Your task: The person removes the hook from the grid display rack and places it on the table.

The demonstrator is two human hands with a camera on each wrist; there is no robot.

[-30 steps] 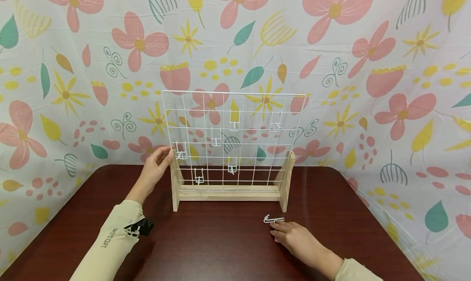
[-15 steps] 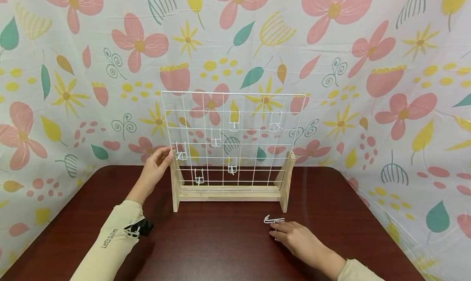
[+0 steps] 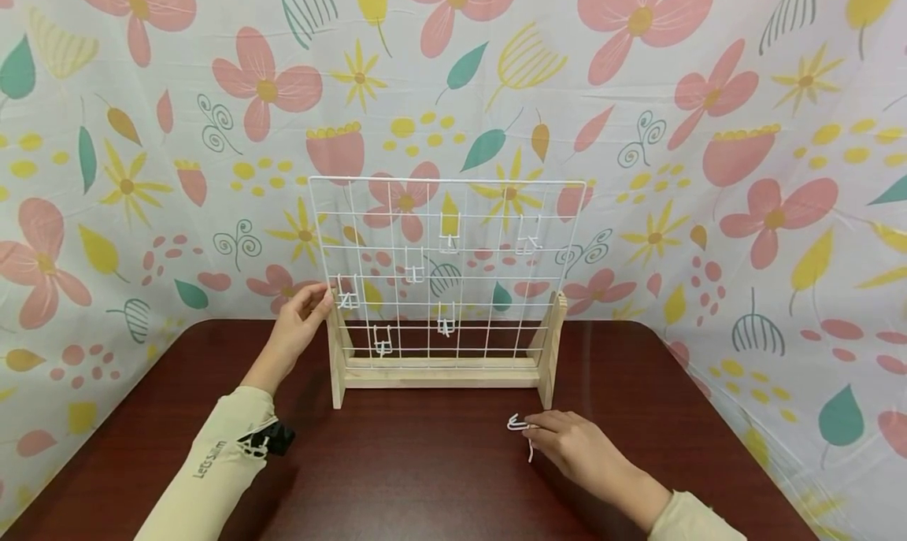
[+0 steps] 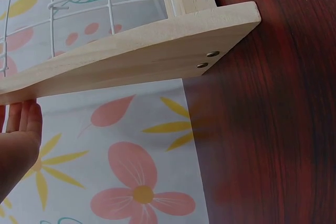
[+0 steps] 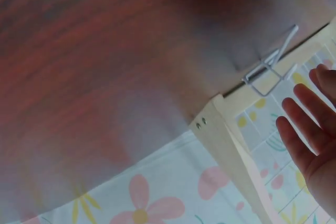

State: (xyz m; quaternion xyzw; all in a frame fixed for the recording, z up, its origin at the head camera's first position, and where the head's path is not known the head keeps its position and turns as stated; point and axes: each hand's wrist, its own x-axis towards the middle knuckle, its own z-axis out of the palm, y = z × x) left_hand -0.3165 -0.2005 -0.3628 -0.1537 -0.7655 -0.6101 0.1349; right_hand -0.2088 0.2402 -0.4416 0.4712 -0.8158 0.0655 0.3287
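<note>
A white wire grid stands upright in a wooden stand at the back of the dark red table. Several white hooks hang on the grid. My left hand touches the grid's left edge above the left post, and the left wrist view shows its fingers straight beside the post. A loose white hook lies on the table in front of the stand's right foot. My right hand lies flat with its fingertips at that hook, and its fingers are straight and spread.
A floral cloth hangs behind and around the table on both sides. The stand's right foot is just beyond the loose hook. A black strap mount sits on my left sleeve.
My right hand has slid a little forward, so its fingertips now reach the loose hook. The left hand and the grid have stayed in place.
</note>
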